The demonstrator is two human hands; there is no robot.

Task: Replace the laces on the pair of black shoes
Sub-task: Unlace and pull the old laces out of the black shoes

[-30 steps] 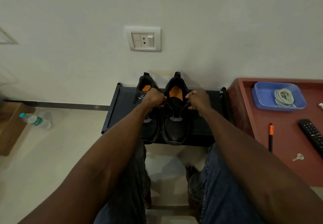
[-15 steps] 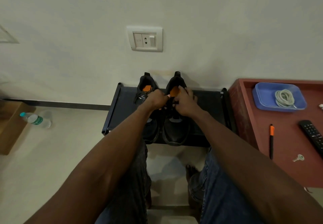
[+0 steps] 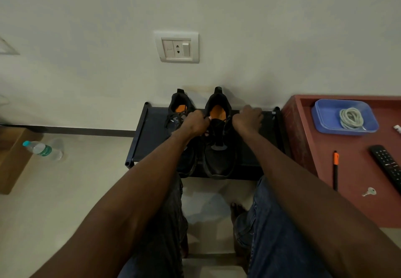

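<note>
Your two black shoes with orange insoles stand side by side on the low black rack [image 3: 152, 134] against the far wall, toes toward you. The right black shoe [image 3: 219, 154] is the one you are working on; the left black shoe [image 3: 180, 112] sits just beside it, partly hidden under your left forearm.

Your left hand [image 3: 194, 123] is at the left edge of the right shoe's opening, fingers curled in a narrow grip at the top of the lacing; it seems to pinch the black lace [image 3: 217, 123] there, though the strand itself is too dark to follow. Your right hand [image 3: 249, 119] is a closed fist just to the right of the same shoe's collar, knuckles up. You cannot tell from here whether that grip holds a lace end or nothing. The shoe's tongue lies between your two hands, so the shoe is directly under and between both grips.

On the red-brown counter [image 3: 351, 208] at your right, a blue plastic tray [image 3: 325, 114] holds a coiled pale lace [image 3: 351, 118], well apart from both hands. Nearer on that counter lie a black pen with an orange cap [image 3: 336, 169], a black remote control [image 3: 388, 164] and a small silver key [image 3: 368, 191]. On the floor at far left lies a clear water bottle [image 3: 43, 149] beside a brown cardboard box [image 3: 13, 160]. A white wall socket plate [image 3: 176, 47] is above the shoes.
</note>
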